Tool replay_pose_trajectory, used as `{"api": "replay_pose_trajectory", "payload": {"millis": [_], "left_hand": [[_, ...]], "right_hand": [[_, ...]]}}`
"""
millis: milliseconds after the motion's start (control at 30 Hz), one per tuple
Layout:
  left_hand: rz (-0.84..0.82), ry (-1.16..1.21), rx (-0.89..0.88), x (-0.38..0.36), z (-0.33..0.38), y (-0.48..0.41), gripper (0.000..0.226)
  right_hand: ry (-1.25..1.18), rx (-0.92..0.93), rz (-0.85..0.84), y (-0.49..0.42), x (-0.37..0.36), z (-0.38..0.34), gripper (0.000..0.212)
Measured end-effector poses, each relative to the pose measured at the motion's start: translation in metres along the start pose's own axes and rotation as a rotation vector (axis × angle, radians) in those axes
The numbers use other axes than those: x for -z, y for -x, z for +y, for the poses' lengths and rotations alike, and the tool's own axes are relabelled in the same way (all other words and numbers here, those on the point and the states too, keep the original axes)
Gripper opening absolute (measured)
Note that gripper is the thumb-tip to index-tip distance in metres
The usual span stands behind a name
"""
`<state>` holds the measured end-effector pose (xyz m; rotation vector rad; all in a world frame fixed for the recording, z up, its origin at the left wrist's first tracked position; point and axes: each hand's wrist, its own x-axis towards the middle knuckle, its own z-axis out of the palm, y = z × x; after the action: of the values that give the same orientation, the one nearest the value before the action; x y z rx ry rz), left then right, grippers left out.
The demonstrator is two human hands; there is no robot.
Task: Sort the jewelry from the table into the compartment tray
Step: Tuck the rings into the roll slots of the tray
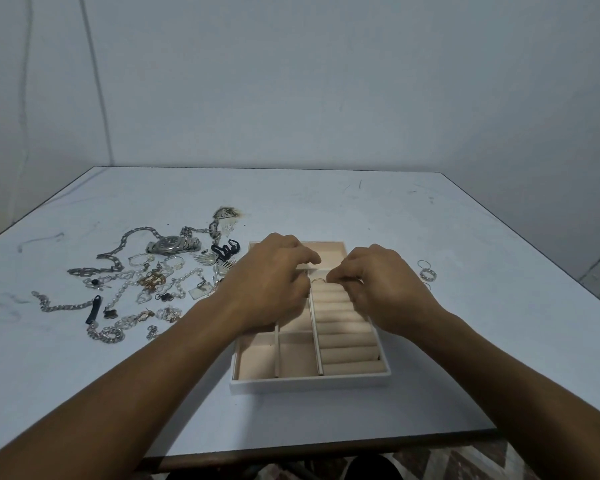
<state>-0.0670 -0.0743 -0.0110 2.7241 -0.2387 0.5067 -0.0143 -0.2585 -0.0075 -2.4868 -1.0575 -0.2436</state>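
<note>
On the left of the frame I see the jewelry pile spread on the table: a heavy chain, a watch, a pearl strand and a black clip nearest the tray. My left hand hangs over the tray's upper left compartments with curled fingers, hiding them; I cannot tell whether it holds anything. A thin ring sits at the top of the padded rolls. My right hand covers the upper rolls, fingertips bunched together; what they pinch, if anything, I cannot tell. A few loose rings lie on the table right of the tray.
</note>
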Motion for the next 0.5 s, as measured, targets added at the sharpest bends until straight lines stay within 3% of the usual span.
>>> {"api": "replay_pose_trajectory", "payload": {"millis": [100, 333, 500], "left_hand": [[-0.008, -0.005, 0.003, 0.000, 0.003, -0.001, 0.034], [-0.022, 0.046, -0.022, -0.010, 0.032, -0.019, 0.029], [-0.111, -0.006, -0.077, -0.027, 0.066, -0.038, 0.026]], "right_hand": [[-0.041, -0.041, 0.005, 0.001, 0.001, 0.001, 0.022], [-0.189, -0.332, 0.080, 0.014, 0.036, 0.033, 0.020], [-0.110, -0.485, 0.024, 0.034, 0.058, 0.068, 0.012]]}}
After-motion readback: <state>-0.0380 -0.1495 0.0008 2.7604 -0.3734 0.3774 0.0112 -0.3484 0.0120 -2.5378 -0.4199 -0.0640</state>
